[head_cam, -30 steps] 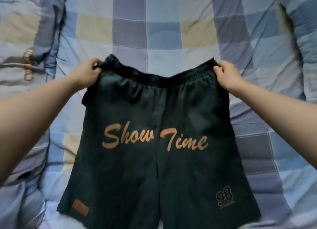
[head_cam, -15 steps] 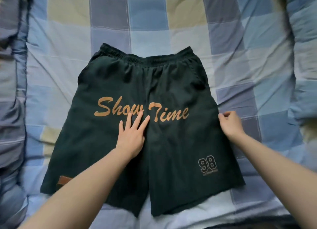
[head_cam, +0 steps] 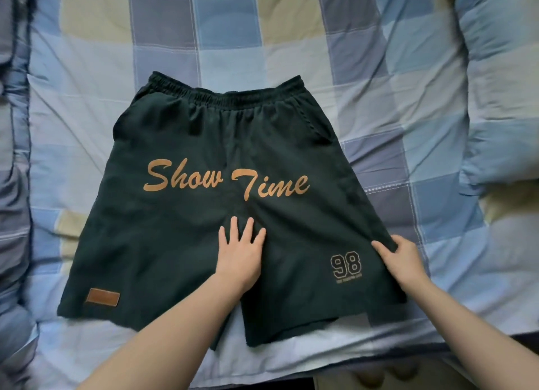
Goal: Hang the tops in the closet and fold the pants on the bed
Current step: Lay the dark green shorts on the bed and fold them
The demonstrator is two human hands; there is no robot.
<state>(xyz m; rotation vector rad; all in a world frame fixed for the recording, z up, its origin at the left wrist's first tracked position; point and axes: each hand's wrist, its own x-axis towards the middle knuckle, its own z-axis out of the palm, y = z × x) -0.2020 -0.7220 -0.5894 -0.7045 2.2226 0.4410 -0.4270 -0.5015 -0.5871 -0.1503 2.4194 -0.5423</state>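
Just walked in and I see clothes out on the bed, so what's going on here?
A person is folding dark shorts spread flat on the checked bedspread. The left hand presses flat on the middle, while the right hand pinches the outer edge of one leg. No fold has been made yet.

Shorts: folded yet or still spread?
Spread. The shorts lie flat on the bed, both legs and full print showing; right hand grips the side edge.
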